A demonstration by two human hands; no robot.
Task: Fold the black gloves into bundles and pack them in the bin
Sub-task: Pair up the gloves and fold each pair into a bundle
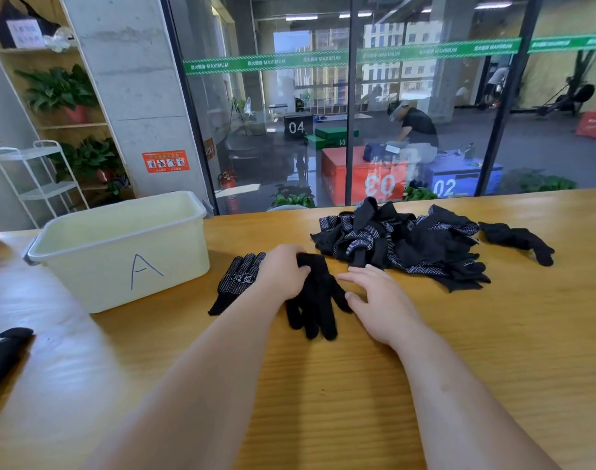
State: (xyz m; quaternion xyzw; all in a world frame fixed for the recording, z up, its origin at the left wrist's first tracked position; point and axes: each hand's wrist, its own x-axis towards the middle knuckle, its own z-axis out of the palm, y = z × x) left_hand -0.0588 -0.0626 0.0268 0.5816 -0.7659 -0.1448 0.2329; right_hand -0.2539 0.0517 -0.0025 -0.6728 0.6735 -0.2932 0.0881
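A plain black glove (pixel 315 300) lies flat on the wooden table (pixel 323 385), fingers pointing toward me. My left hand (pixel 283 273) grips its cuff end, thumb curled over the fabric. My right hand (pixel 379 296) rests flat beside the glove's right edge, fingers straight, thumb touching the glove. A dotted black glove (pixel 233 283) lies partly under my left hand, to its left. A pile of several black gloves (pixel 401 242) sits behind my hands. The cream bin (pixel 120 252), marked "A", stands at the left and looks empty.
A single black glove (pixel 517 239) lies right of the pile. Another dark glove (pixel 1 354) lies at the table's left edge. A glass wall runs behind the table's far edge. A white rack (pixel 38 181) and shelves with plants stand at the far left.
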